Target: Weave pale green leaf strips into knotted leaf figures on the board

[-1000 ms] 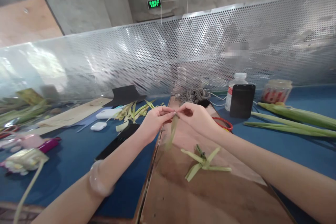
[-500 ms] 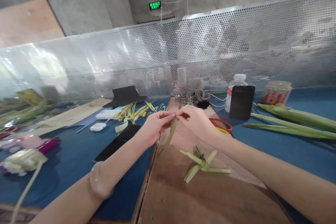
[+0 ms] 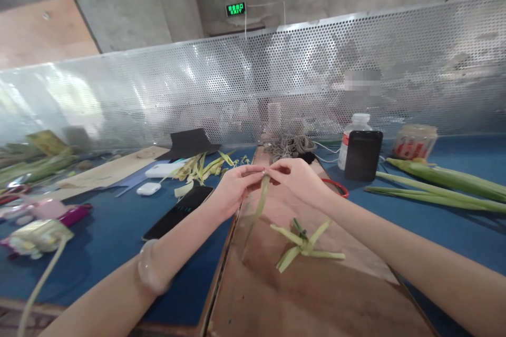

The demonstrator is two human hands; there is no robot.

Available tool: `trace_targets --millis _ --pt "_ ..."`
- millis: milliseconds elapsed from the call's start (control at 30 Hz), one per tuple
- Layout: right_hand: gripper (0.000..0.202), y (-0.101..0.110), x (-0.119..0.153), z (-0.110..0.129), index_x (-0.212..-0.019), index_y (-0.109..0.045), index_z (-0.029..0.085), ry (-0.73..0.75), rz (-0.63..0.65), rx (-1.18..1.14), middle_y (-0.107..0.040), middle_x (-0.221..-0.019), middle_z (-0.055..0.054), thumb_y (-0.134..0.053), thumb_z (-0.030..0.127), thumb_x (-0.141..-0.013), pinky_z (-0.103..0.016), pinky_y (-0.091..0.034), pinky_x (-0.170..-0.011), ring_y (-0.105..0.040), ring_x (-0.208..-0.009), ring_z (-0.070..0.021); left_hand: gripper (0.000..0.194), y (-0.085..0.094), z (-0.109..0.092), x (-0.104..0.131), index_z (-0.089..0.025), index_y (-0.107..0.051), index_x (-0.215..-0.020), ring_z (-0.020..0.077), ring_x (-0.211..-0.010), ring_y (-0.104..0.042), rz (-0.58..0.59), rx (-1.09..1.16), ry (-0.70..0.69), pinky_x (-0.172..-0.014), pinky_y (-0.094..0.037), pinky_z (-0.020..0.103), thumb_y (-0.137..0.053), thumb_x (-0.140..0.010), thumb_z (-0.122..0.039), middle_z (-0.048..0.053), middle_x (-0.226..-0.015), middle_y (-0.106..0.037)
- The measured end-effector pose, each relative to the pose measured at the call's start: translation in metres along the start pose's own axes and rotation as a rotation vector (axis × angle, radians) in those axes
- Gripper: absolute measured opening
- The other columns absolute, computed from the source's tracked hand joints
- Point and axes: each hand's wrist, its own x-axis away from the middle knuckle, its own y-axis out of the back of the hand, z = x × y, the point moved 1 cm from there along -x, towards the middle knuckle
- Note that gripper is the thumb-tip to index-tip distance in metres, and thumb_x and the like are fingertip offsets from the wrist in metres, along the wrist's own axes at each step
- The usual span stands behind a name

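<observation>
A narrow pale-green leaf strip (image 3: 259, 208) hangs down over the wooden board (image 3: 312, 295). At its upper end my left hand (image 3: 235, 189) and my right hand (image 3: 298, 181) meet, thumb and fingers of each pinched together. Both sets of fingertips close on the strip's top, where a small bit shows between them that is too tiny to make out. On the board below my right hand lies a star-shaped piece (image 3: 304, 245) woven from leaf strips, with a darker green tuft at its back.
Left of my hands lie a black phone (image 3: 177, 213), a white earbud case (image 3: 148, 189) and yellowish leaf scraps (image 3: 201, 168). Grey cord (image 3: 292, 145) sits behind my hands. To the right are an upright phone (image 3: 362, 156), a bottle (image 3: 358, 124), a jar (image 3: 415, 141) and long green leaves (image 3: 446, 197).
The strip's lower end has swung and now hangs longer and thinner toward the board. My hands stay pinched together in almost the same spot, and the view has shifted slightly.
</observation>
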Motion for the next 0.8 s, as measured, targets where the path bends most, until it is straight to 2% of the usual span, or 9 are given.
trace_targets --millis 367,500,633,800 --pt "0.011 -0.0050 0.0027 0.0064 -0.072 -0.064 0.014 0.095 -0.116 0.216 -0.064 -0.071 -0.002 -0.054 0.009 -0.072 -0.021 -0.037 -0.058 -0.053 -0.063 -0.0103 0.013 0.0006 0.0013 -0.0010 -0.011 -0.063 -0.077 0.0089 -0.065 -0.059 0.029 -0.026 0.040 -0.065 -0.046 0.020 -0.066 -0.068 -0.021 0.003 -0.070 -0.065" --pt "0.011 -0.0041 0.0021 0.0037 -0.073 -0.064 0.015 0.081 -0.100 0.171 -0.065 -0.072 -0.002 -0.053 0.012 -0.074 -0.021 -0.038 -0.059 -0.054 -0.064 -0.0109 0.013 0.0011 0.0020 -0.0013 -0.011 -0.063 -0.077 0.0092 -0.066 -0.059 0.008 -0.027 0.030 -0.068 -0.046 0.022 -0.066 -0.067 -0.018 0.003 -0.072 -0.065" --pt "0.016 -0.0024 0.0017 0.0020 -0.073 -0.064 0.015 -0.004 -0.048 0.069 -0.064 -0.068 -0.002 -0.049 0.018 -0.078 -0.022 -0.039 -0.058 -0.054 -0.061 -0.0110 0.017 0.0008 0.0016 -0.0010 -0.011 -0.063 -0.080 0.0110 -0.068 -0.060 -0.040 -0.052 0.001 -0.068 -0.046 0.023 -0.067 -0.065 -0.017 0.004 -0.074 -0.066" --pt "0.011 -0.0033 0.0035 0.0041 -0.072 -0.064 0.015 -0.025 -0.063 0.063 -0.064 -0.069 -0.002 -0.053 0.015 -0.075 -0.021 -0.039 -0.057 -0.054 -0.061 -0.0103 0.019 -0.0009 0.0017 -0.0006 -0.010 -0.062 -0.082 0.0102 -0.064 -0.060 -0.063 -0.017 0.018 -0.066 -0.046 0.023 -0.067 -0.064 -0.015 0.004 -0.072 -0.066"
